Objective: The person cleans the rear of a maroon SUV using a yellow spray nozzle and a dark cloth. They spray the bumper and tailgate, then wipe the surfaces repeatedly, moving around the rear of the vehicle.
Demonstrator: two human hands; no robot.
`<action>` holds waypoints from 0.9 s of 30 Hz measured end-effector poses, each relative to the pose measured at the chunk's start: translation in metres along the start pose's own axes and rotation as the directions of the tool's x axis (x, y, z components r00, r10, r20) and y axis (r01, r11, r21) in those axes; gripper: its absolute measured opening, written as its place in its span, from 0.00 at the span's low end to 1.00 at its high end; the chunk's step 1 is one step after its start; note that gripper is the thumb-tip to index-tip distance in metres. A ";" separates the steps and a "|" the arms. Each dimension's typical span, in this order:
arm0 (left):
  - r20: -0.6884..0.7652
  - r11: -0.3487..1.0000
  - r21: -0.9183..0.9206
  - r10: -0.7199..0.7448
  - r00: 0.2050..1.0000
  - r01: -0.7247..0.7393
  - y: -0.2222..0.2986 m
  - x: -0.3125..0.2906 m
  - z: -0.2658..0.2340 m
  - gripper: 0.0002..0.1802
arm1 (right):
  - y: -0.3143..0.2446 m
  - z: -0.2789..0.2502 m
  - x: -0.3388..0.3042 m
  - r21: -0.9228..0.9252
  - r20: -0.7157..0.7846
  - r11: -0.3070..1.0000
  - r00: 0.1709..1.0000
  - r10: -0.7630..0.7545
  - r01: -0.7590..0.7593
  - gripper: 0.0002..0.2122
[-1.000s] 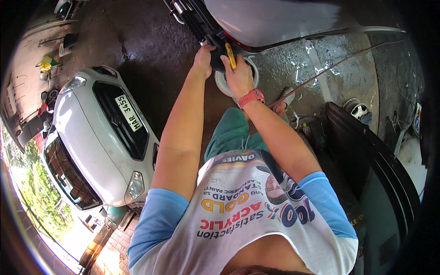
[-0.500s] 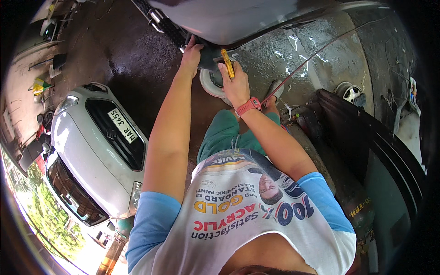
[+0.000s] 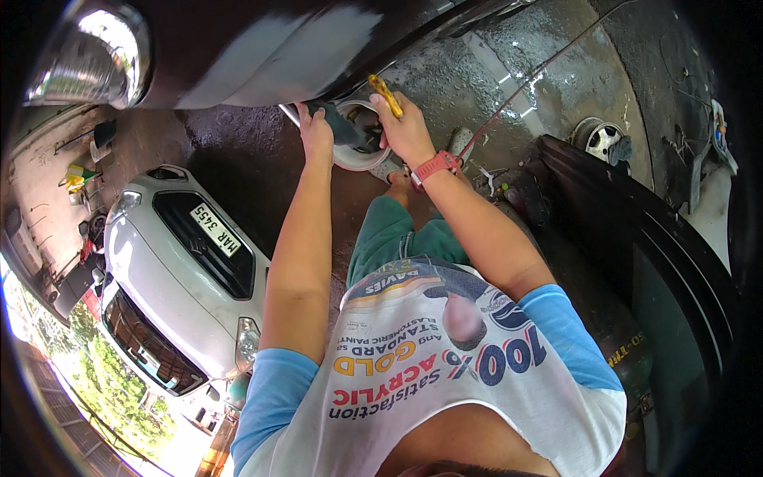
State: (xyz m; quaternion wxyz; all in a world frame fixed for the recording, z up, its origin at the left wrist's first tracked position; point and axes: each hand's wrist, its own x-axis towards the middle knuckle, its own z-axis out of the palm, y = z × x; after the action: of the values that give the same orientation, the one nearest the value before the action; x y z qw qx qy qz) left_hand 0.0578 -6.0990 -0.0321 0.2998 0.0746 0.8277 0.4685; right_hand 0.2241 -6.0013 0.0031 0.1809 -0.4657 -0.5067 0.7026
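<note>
My left hand point(image 3: 316, 137) is closed on a dark grey, flexible sheet point(image 3: 340, 126), pinching its left side. A slim yellow tool point(image 3: 385, 95) juts from my right hand point(image 3: 408, 133), which is wrapped round it; its exact kind is hard to make out. Both hands are held out in front of me, a short gap between them. Beneath them stands a round white pail point(image 3: 362, 161) with dark contents, partly hidden by the sheet and my right hand. Just beyond is a dark vehicle panel point(image 3: 179, 44) with a pale grey patch point(image 3: 286, 56) on it.
A silver car point(image 3: 151, 246) is parked at the left. On the right lie a large black panel point(image 3: 620, 207) and a wheel rim point(image 3: 598, 139). A thin red hose point(image 3: 532, 79) crosses the wet concrete floor point(image 3: 485, 95). My feet are near the pail.
The view has shifted, bringing the dark panel and its grey patch further in. My left hand is lower and further left, and more of the pail shows. Both hands keep their holds.
</note>
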 end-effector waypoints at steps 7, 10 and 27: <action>-0.108 1.000 0.004 0.015 0.994 -0.015 -0.015 -0.021 0.046 0.44 | -0.021 -0.056 0.038 0.154 0.100 0.980 0.989 0.107 -0.122 0.26; -0.144 1.000 0.028 -0.002 0.990 0.006 -0.016 -0.023 0.068 0.44 | -0.030 -0.071 0.049 0.187 0.135 0.967 0.979 0.150 -0.174 0.26; 0.071 0.989 0.038 -0.143 0.987 0.140 0.082 -0.040 0.204 0.43 | -0.041 -0.137 0.059 0.175 0.175 0.950 0.957 0.230 -0.260 0.26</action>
State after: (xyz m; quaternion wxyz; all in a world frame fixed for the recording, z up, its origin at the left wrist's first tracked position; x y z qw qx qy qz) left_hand 0.1924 -5.9211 -0.0252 0.3614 0.0378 0.8268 0.4293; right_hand 0.3002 -5.8665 0.0041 0.0979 -0.4499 -0.3854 0.7996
